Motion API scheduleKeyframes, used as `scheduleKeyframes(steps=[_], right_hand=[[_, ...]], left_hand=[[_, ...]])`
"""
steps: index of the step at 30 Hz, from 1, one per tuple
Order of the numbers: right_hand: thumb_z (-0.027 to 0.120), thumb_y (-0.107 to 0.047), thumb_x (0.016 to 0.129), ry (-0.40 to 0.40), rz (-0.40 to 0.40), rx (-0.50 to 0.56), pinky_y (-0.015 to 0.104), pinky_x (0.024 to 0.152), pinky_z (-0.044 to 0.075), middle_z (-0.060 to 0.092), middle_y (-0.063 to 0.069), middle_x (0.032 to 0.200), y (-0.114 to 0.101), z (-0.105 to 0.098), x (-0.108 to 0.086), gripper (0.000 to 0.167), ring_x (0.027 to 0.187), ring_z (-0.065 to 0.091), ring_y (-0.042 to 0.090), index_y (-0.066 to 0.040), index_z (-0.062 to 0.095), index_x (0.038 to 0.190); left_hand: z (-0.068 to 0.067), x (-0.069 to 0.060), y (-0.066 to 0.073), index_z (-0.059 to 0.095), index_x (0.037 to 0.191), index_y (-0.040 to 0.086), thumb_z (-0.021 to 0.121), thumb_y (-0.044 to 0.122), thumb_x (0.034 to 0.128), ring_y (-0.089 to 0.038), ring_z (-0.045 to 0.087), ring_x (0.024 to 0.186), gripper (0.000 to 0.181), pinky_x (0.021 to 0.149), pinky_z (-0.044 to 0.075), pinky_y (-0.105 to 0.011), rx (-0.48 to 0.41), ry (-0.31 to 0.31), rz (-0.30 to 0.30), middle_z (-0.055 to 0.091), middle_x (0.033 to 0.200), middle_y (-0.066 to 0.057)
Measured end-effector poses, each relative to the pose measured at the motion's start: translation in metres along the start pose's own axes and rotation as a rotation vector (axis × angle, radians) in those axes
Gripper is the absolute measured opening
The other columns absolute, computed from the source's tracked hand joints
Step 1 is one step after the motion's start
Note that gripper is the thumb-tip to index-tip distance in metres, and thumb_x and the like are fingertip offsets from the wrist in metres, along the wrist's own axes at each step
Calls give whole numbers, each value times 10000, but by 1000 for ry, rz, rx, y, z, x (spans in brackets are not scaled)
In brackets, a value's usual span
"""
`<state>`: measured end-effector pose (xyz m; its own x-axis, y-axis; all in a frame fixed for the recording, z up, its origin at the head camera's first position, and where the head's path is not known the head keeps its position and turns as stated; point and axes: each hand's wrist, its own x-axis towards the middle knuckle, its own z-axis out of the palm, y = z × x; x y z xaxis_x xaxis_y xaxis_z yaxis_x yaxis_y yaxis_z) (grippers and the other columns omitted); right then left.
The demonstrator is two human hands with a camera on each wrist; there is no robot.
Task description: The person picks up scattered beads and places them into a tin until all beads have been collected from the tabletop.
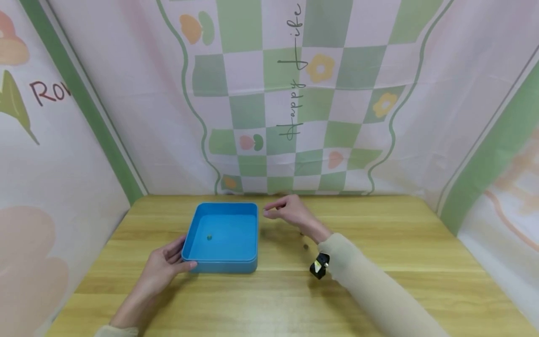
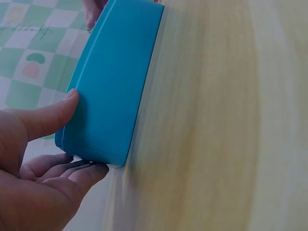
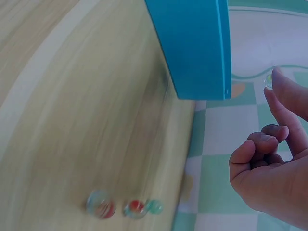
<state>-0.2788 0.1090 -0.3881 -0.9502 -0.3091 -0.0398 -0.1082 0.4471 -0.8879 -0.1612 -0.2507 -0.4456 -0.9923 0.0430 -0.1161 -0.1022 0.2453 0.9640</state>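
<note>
Right hand [image 1: 292,211] pinching a glass marble [image 3: 268,81], lower centre of the head view, beside a blue box [image 1: 225,267] whose corner the left hand [image 1: 162,267] grips; low release should limit bouncing.

On the wooden counter [image 1: 269,304], the left hand [image 1: 163,267] grips a square blue box [image 1: 227,267] at its near-left corner; a small greenish ball [image 1: 209,237] lies inside. Beside the far-right corner, the right hand [image 1: 293,212] pinches a tiny object [image 1: 265,212].
</note>
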Motion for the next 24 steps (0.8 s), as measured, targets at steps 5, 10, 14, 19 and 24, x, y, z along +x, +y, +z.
scheduleKeyframes(steps=[5,10,14,19,24], right_hand=[[825,-260,942,-24,-9,24,357,823,459,692,78,995,-8,8,4,258,846,479,195,-102,825,1146],[832,-252,935,-41,-15,38,344,799,448,702,71,983,-15,15,8,239,827,474,187,-104,830,1122],[835,-251,933,-48,-16,41,350,814,464,723,19,1052,-21,21,10,224,866,499,190,-109,834,1108],[830,-264,940,-75,-29,39,331,766,449,718,49,993,-29,27,12,239,808,485,191,-94,831,1109],[836,-262,935,-78,-42,11,336,815,500,756,5,1103,-34,34,14,239,920,574,194,-95,832,1107]], left_hand=[[-1,2,-1,331,1611,-41,853,74,892,-418,417,1460,896,1110,453,-410,-5,-5,8,339,1637,-266],[-1,2,-1,331,1614,-32,849,73,898,-421,413,1463,890,1111,454,-417,1,-5,0,337,1641,-263],[-1,2,-1,331,1615,-31,849,76,899,-422,412,1463,890,1107,457,-416,1,-6,-3,337,1641,-264],[-1,2,0,331,1614,-36,843,66,903,-420,410,1464,882,1104,458,-407,-3,-10,4,334,1641,-268],[-1,1,0,333,1611,-41,840,59,905,-420,410,1464,875,1105,457,-404,-5,-9,5,336,1639,-270]])
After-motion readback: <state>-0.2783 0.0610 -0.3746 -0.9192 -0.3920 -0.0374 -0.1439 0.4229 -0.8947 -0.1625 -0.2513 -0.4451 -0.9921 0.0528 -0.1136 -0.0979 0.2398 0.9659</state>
